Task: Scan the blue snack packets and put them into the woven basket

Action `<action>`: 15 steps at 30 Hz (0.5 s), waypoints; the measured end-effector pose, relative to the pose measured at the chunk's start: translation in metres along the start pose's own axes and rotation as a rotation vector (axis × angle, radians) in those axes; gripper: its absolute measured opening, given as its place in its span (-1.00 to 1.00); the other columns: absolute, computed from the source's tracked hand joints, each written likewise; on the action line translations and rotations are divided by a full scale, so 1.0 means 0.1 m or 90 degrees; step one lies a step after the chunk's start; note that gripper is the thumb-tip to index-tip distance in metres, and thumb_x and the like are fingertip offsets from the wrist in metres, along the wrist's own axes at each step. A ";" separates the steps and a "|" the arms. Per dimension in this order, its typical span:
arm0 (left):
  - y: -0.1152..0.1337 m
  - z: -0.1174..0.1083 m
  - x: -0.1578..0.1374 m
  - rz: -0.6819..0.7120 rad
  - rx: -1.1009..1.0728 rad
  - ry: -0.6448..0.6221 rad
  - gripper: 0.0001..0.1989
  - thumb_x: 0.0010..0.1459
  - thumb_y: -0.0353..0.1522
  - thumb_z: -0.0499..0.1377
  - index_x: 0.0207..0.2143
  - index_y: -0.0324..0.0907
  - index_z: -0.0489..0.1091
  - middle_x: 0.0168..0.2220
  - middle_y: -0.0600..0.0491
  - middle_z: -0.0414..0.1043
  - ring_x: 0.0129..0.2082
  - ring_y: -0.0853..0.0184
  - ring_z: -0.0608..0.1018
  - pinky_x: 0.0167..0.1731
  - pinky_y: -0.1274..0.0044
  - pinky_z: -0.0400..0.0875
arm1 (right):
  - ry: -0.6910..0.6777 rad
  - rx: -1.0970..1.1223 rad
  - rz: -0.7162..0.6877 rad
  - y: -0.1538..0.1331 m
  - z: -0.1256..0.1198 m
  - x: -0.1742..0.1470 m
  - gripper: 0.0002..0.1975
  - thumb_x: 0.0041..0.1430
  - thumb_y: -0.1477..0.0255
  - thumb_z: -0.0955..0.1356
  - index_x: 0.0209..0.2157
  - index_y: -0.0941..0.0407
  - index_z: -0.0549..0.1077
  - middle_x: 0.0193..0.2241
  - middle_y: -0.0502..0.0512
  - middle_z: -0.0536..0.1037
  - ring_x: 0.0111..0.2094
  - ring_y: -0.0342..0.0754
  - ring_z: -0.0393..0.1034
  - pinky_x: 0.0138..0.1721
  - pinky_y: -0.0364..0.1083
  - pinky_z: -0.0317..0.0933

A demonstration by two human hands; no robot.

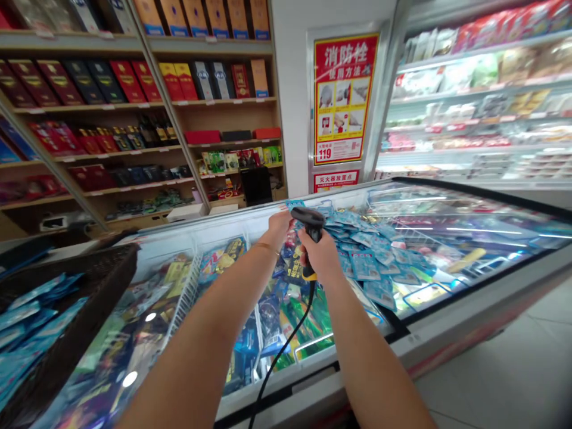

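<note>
My right hand (pixel 323 253) is wrapped round the grip of a black barcode scanner (pixel 308 217), whose black cable (pixel 290 339) hangs down toward me. Just left of the scanner's head, my left hand (pixel 279 226) pinches a small light-blue packet (pixel 295 204), mostly hidden behind the hand and scanner. Close by on the right, a pile of matching blue packets (pixel 364 265) lies spread over the freezer's glass lid (pixel 487 223). Below my hands, the open part of the chest freezer (pixel 313 374) shows ice-cream packs (pixel 308 310) in wire baskets.
A dark woven basket (pixel 120 268) with more blue packets (pixel 31 322) stands at the left. Shelves of boxed goods (pixel 172 101) line the back wall. A red fire-hydrant poster (pixel 344 98) hangs behind the freezer, and a lit refrigerated display (pixel 482 101) stands at the right.
</note>
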State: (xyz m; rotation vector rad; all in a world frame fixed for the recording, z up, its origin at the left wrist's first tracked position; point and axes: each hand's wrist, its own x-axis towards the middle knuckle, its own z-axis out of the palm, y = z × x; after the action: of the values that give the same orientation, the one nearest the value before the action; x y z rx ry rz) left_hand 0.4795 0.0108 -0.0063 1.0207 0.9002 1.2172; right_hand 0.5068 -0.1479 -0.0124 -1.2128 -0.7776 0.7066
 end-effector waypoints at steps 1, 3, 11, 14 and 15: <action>-0.06 0.10 0.03 -0.015 0.011 -0.018 -0.82 -0.05 -0.57 0.33 -0.57 -0.24 0.39 -0.61 0.09 0.36 -0.55 0.39 0.49 -0.49 0.58 0.37 | 0.025 0.003 -0.005 -0.02 -0.05 0.03 -0.73 0.11 0.22 0.42 -0.30 0.06 0.33 -0.64 -0.11 0.39 -0.76 -0.14 0.28 -0.74 -0.15 0.17; -0.14 0.25 0.07 -0.054 0.029 -0.041 -0.85 -0.04 -0.56 0.33 -0.51 -0.24 0.42 -0.56 0.08 0.41 -0.51 0.38 0.53 -0.44 0.58 0.41 | 0.073 0.018 -0.004 -0.07 -0.15 0.09 -0.75 0.11 0.24 0.42 -0.30 0.07 0.33 -0.65 -0.10 0.37 -0.77 -0.14 0.26 -0.75 -0.15 0.15; -0.28 0.49 0.05 -0.103 0.093 -0.044 -0.89 0.05 -0.59 0.29 -0.39 -0.25 0.48 -0.54 0.08 0.46 -0.51 0.40 0.56 -0.56 0.65 0.21 | 0.184 0.010 0.013 -0.15 -0.44 0.21 -0.78 0.16 0.26 0.40 -0.26 0.06 0.34 -0.63 -0.08 0.38 -0.75 -0.12 0.27 -0.74 -0.12 0.17; -0.28 0.49 0.05 -0.097 0.112 -0.049 -0.89 0.07 -0.59 0.28 -0.43 -0.26 0.49 -0.55 0.07 0.45 -0.54 0.42 0.54 -0.59 0.66 0.17 | 0.189 0.011 0.024 -0.11 -0.47 0.25 -0.80 0.18 0.27 0.39 -0.26 0.06 0.34 -0.63 -0.06 0.38 -0.75 -0.11 0.28 -0.75 -0.12 0.17; -0.29 0.48 0.05 -0.091 0.125 -0.053 -0.89 0.08 -0.59 0.29 -0.44 -0.26 0.49 -0.55 0.07 0.45 -0.55 0.42 0.54 -0.60 0.66 0.16 | 0.193 0.012 0.025 -0.10 -0.47 0.26 -0.80 0.18 0.27 0.39 -0.27 0.06 0.35 -0.63 -0.06 0.39 -0.75 -0.11 0.28 -0.75 -0.12 0.17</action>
State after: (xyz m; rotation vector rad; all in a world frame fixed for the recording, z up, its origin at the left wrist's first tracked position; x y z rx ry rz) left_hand 0.5342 0.0081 -0.0189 1.1349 1.0244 0.9743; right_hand 0.5613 -0.1540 -0.0068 -1.2849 -0.4955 0.5430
